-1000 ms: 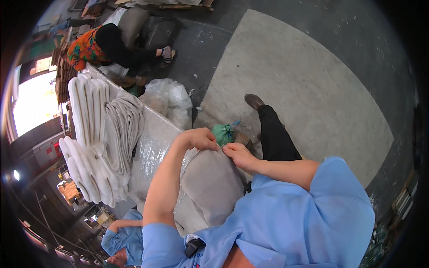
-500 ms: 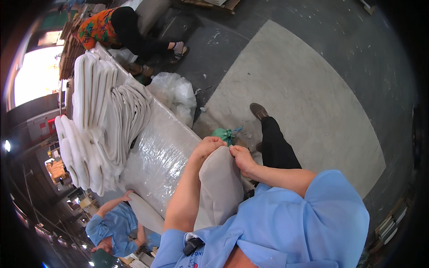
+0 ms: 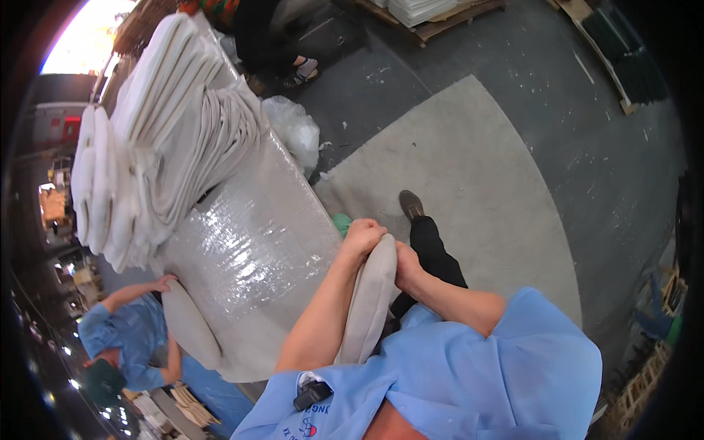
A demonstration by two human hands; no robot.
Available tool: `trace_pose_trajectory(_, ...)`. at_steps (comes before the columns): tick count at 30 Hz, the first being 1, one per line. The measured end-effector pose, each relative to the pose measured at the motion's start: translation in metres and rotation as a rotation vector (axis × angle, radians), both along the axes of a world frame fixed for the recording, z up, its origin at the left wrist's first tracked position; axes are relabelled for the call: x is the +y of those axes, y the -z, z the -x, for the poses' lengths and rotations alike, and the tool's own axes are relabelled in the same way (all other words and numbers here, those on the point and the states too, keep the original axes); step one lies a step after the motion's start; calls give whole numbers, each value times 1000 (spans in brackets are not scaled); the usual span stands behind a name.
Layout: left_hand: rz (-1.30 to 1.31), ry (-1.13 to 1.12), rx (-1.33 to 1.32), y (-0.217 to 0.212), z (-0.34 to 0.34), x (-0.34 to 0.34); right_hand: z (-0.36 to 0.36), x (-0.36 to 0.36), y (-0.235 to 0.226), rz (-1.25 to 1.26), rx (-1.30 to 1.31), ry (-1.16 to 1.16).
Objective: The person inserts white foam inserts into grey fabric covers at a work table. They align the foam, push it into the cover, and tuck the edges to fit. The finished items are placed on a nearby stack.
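Observation:
A light grey padded cushion [image 3: 369,297] stands on its narrow edge in front of my body. My left hand [image 3: 364,236] is closed at its far end, the fingers curled at the top corner. On the other side, my right hand [image 3: 406,265] is closed against the same far end, its fingertips partly hidden by the cushion. To the left lies a table [image 3: 257,257] with a shiny clear plastic covering, and my left forearm passes over its near side.
Stacks of folded white padding [image 3: 158,103] and grey covers [image 3: 227,125] lie on the table's far left. A co-worker [image 3: 128,323] at left holds another grey cushion [image 3: 192,326]. Clear plastic bags [image 3: 293,132] sit beyond the table. A grey mat [image 3: 469,176] covers floor at right.
My view has shifted. The cushion has turned from showing its broad side to a narrower edge-on look, with both hands still at its far end. The co-worker's cushion shows more fully.

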State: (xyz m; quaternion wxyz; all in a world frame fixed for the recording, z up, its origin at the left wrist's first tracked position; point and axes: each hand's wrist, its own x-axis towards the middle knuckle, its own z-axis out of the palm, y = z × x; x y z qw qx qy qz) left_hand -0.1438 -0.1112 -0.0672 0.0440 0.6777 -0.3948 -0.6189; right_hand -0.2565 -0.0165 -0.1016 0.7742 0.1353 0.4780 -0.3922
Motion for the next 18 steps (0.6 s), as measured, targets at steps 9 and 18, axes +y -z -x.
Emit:
trace_pose_trajectory(9, 49, -49, 21, 24, 12, 13, 8, -6, -5, -56, 117, -80)
trace_pose_trajectory(18, 279, 23, -148, 42, -10, 26, 1, -4, 46, -28, -5, -153)
